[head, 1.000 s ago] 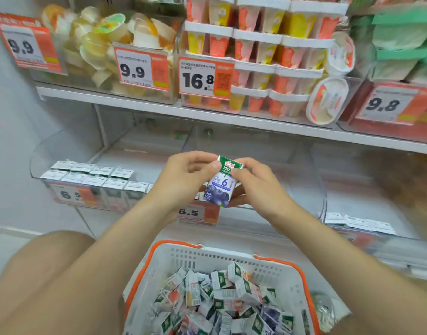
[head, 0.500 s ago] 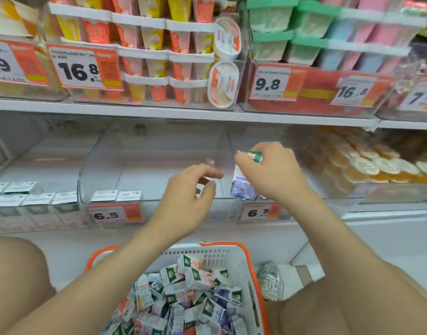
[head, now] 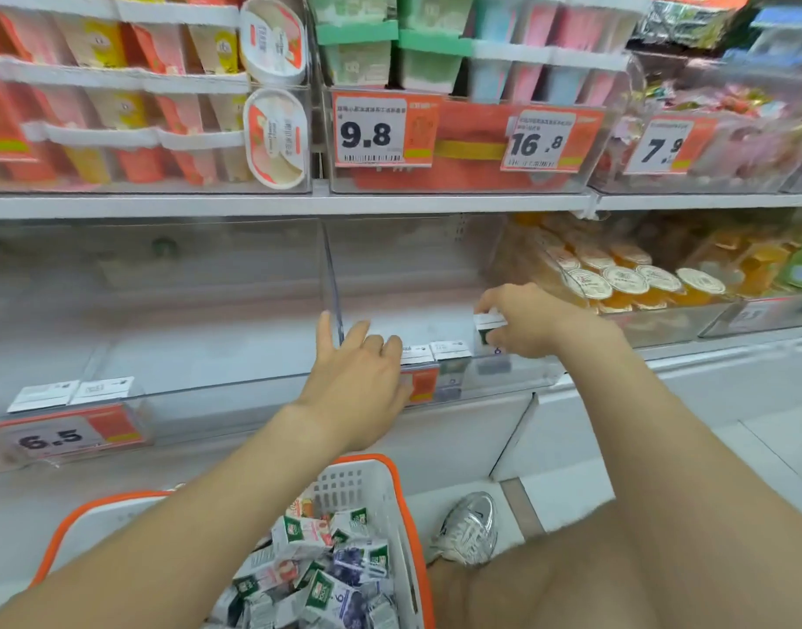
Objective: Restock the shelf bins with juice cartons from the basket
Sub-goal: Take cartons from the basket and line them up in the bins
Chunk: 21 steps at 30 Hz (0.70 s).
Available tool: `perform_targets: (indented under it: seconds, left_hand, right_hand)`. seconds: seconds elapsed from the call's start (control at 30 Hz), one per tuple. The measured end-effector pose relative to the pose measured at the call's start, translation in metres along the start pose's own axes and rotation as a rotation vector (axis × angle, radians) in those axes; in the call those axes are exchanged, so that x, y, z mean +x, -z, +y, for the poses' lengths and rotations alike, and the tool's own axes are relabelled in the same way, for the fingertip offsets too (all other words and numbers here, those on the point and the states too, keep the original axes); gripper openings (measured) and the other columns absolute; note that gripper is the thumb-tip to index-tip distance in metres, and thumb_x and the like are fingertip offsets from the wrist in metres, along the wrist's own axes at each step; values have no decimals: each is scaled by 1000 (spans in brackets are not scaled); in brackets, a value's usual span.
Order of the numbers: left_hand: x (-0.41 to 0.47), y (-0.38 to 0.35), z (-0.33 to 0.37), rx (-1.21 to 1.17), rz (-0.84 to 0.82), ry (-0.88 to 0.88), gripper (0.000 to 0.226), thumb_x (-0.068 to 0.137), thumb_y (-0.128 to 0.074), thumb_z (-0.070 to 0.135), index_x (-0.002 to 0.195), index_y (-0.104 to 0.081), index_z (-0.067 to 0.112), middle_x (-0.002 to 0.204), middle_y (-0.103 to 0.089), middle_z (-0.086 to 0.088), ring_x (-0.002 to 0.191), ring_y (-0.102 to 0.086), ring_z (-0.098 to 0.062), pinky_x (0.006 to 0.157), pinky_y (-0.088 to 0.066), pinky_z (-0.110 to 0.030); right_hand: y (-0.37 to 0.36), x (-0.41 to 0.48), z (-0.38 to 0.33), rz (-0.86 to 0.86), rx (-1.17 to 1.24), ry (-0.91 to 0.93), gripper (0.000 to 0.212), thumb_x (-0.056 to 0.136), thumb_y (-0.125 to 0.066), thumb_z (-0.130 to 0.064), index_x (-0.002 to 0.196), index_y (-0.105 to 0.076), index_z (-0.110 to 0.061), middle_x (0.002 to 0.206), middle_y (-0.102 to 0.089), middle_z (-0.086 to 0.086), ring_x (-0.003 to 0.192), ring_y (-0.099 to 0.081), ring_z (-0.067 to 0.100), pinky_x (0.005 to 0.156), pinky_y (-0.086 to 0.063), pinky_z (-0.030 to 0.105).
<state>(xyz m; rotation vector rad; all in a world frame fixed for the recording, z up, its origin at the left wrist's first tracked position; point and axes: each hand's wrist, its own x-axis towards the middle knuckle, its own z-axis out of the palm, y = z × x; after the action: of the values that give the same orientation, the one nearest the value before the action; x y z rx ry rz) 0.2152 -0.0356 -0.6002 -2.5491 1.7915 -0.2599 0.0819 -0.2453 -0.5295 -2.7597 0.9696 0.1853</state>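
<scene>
Lowering a juice carton (head: 489, 332) into the clear shelf bin (head: 503, 380), the right hand (head: 528, 320) grips it by the top; half a second ago it was carried in mid-air. It now sits just beside two cartons (head: 449, 350) in the front row. The left hand (head: 356, 372), fingers straight, rests at the bin's front edge. The basket (head: 392, 488) holds many more.

The right grip (head: 530, 320) holds a juice carton (head: 486, 328) inside the clear shelf bin (head: 519, 376).
</scene>
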Motion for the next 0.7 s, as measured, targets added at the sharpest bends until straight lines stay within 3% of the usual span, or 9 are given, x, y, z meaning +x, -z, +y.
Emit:
perform_targets:
  seconds: [0.07,0.13,0.2,0.3,0.37,0.43,0.5,0.6,0.7]
  left_hand:
    - [1,-7,-1,44,-6,1,43,106,-47,40,139,-49,12,126,-61,-7,134,-44,-31,117,-12,-71]
    - [3,-7,-4,56,-2,-8,31,103,-58,31,128,-51,14,116,-60,-4,121,-50,-28,116,-17,-71]
    - [6,-2,-6,33,-38,-13,27,106,-54,32,126,-49,14,109,-55,-2,119,-49,-27,116,-15,-70]
    - [8,6,-5,34,-42,-35,27,106,-56,27,126,-46,12,100,-52,-1,120,-46,-27,115,-12,-70]
    - [9,8,-5,19,-36,-35,30,103,-60,22,127,-46,13,103,-63,-2,129,-45,-27,114,-11,-71]
    - [9,9,-8,-31,-50,-21,34,105,-59,30,132,-46,14,110,-68,0,136,-42,-26,115,-9,-69]
    - [11,10,-11,-82,-56,-16,36,105,-59,35,133,-47,15,105,-67,3,136,-43,-24,114,-8,-68]
    - [12,8,-12,-98,-65,-17,34,104,-61,33,130,-49,16,99,-66,3,130,-45,-24,113,-10,-68]
    - [12,8,-10,-94,-64,-12,33,104,-62,34,130,-51,18,109,-69,4,139,-41,-26,113,-8,-68]
  right_hand:
    - [-7,6,1,-98,-10,10,43,100,-59,-14,142,-59,-22,145,-57,7,125,-57,31,98,-46,37]
    - [-8,10,-2,-176,70,-10,42,95,-51,-6,134,-65,-9,138,-63,16,104,-60,30,88,-47,34]
    - [-6,11,-5,-236,112,-36,40,90,-45,0,126,-64,5,131,-64,21,91,-55,26,85,-55,38]
    - [-8,14,-5,-242,156,-47,46,96,-36,-10,129,-68,-12,137,-58,-2,113,-61,28,98,-58,51]
    - [-14,18,-6,-229,142,-46,43,101,-35,-20,130,-66,-13,137,-57,0,117,-61,33,97,-57,51]
    - [-22,22,-9,-209,127,-45,37,97,-37,-28,104,-65,-5,119,-64,10,97,-62,32,85,-55,41]
    - [-27,23,-11,-151,130,-36,28,96,-39,-29,81,-53,-10,102,-64,17,81,-51,29,74,-42,37]
    - [-33,22,-10,-86,208,-32,35,99,-41,-30,80,-57,-5,105,-67,26,84,-54,36,78,-44,37]
    - [-40,22,-15,-34,218,12,39,96,-38,-33,65,-41,-11,70,-49,14,68,-43,30,63,-35,35]
